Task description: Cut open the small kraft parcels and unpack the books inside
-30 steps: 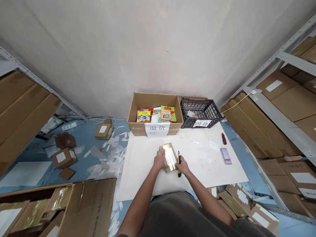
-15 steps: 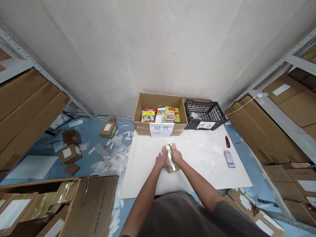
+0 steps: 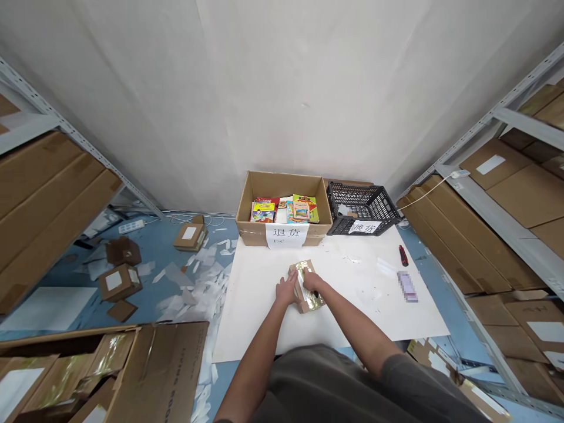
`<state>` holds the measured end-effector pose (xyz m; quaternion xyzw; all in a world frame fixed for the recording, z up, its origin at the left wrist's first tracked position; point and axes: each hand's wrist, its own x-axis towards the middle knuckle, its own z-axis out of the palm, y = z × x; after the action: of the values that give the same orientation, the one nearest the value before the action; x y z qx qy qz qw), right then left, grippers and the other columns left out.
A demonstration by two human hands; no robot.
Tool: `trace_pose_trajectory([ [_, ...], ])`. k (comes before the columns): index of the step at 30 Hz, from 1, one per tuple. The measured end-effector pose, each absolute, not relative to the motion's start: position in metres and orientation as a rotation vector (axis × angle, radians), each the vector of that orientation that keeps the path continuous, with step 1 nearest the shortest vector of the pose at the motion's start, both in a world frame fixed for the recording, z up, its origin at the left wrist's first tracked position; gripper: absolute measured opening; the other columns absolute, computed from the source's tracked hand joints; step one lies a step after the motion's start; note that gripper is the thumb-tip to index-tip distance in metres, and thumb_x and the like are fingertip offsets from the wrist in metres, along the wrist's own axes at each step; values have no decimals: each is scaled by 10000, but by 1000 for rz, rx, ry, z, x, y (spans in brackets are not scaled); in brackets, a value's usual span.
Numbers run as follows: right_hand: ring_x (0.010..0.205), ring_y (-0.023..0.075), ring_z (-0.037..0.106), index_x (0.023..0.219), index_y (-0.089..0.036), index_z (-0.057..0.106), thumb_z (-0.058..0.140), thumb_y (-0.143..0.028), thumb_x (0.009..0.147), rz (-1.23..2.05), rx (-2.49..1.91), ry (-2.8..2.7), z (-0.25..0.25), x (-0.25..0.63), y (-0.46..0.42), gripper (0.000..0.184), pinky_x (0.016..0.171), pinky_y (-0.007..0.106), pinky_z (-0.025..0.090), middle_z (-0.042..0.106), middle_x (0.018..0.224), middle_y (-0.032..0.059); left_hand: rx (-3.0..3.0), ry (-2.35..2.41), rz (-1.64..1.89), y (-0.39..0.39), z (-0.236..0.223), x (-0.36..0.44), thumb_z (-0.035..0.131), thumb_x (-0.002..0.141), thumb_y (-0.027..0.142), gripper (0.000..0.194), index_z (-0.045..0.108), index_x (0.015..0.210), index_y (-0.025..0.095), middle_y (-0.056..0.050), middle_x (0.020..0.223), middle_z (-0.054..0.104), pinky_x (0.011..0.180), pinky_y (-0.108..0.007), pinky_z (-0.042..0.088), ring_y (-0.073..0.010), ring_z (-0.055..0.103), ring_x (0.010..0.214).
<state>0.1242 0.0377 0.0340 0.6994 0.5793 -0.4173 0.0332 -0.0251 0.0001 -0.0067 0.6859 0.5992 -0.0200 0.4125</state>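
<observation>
A small cardboard parcel wrapped in shiny tape lies on a white sheet in front of me. My left hand rests against the parcel's left side, fingers curled on it. My right hand is closed on top of the parcel. A dark bit of the black-and-yellow utility knife shows under its fingers, against the tape.
Behind the parcel stand an open cardboard box with colourful books and a labelled black crate. A red cutter and a blurred purple item lie to the right. Small parcels and paper scraps litter the blue floor; carton-filled shelves flank both sides.
My right hand, with the knife, has moved from the parcel's right edge onto its top. My left hand stays on the left side. The view has shifted slightly.
</observation>
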Motion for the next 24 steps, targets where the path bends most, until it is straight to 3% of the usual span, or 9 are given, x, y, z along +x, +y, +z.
trace_pose_trajectory([
  [2, 781, 327, 738, 1406, -143, 485, 801, -158, 671, -1381, 2139, 1549, 37, 130, 30, 800, 684, 423, 579, 734, 1017, 179, 1703, 1509, -59, 1, -5, -23, 948, 387, 440, 1460, 178, 1626, 405, -10, 1751, 29, 1126, -610, 331, -533, 145, 1513],
  [5, 631, 312, 718, 1209, -118, 572, 817, -163, 617, -1465, 2170, 1354, 34, 149, -5, 642, 512, 424, 570, 707, 1006, 207, 1684, 1511, -47, 1, -3, -21, 939, 379, 451, 1460, 185, 1628, 393, -1, 1750, -9, 1128, -597, 334, -524, 125, 1521],
  [9, 495, 239, 665, 1069, -188, 584, 765, -156, 619, -1684, 2120, 1367, 20, 182, -66, 486, 378, 343, 509, 692, 939, 140, 1688, 1516, -17, -1, -5, -23, 937, 372, 402, 1470, 178, 1631, 383, -6, 1750, 31, 1130, -611, 321, -535, 114, 1519],
  [13, 479, 269, 663, 1056, -206, 598, 729, -148, 616, -1669, 2089, 1469, 12, 207, -93, 463, 398, 358, 500, 690, 858, 125, 1655, 1508, 51, -4, -12, -26, 943, 355, 449, 1460, 216, 1619, 375, -25, 1751, 10, 1151, -633, 277, -552, 89, 1521],
  [16, 609, 309, 716, 1113, -244, 618, 734, -220, 669, -1597, 2244, 1571, 15, 220, -91, 460, 538, 401, 549, 719, 883, 117, 1659, 1545, 110, -12, -18, -21, 935, 387, 504, 1427, 228, 1618, 363, -37, 1750, 25, 1182, -660, 204, -547, 42, 1533],
  [20, 960, 348, 741, 1419, -260, 469, 711, -460, 804, -1319, 2687, 1717, 14, 226, -80, 690, 821, 424, 545, 745, 1063, 143, 1732, 1680, 163, -33, -20, -1, 905, 491, 557, 1342, 242, 1629, 298, -120, 1735, 112, 1219, -683, -2, -507, -82, 1555],
  [22, 950, 342, 743, 1482, -210, 388, 694, -579, 804, -1379, 2800, 1525, 6, 224, -73, 830, 807, 415, 547, 727, 1145, 176, 1846, 1647, 191, -41, -17, 9, 878, 569, 537, 1229, 294, 1616, 265, -148, 1724, 153, 1233, -653, -44, -476, -93, 1565],
  [24, 830, 318, 750, 1499, -173, 341, 696, -633, 775, -1536, 2857, 1277, -6, 220, -68, 928, 722, 406, 558, 712, 1171, 197, 1995, 1435, 166, -44, -12, 15, 853, 633, 463, 1051, 409, 1563, 259, -146, 1707, 219, 1251, -617, 3, -461, -17, 1575],
])
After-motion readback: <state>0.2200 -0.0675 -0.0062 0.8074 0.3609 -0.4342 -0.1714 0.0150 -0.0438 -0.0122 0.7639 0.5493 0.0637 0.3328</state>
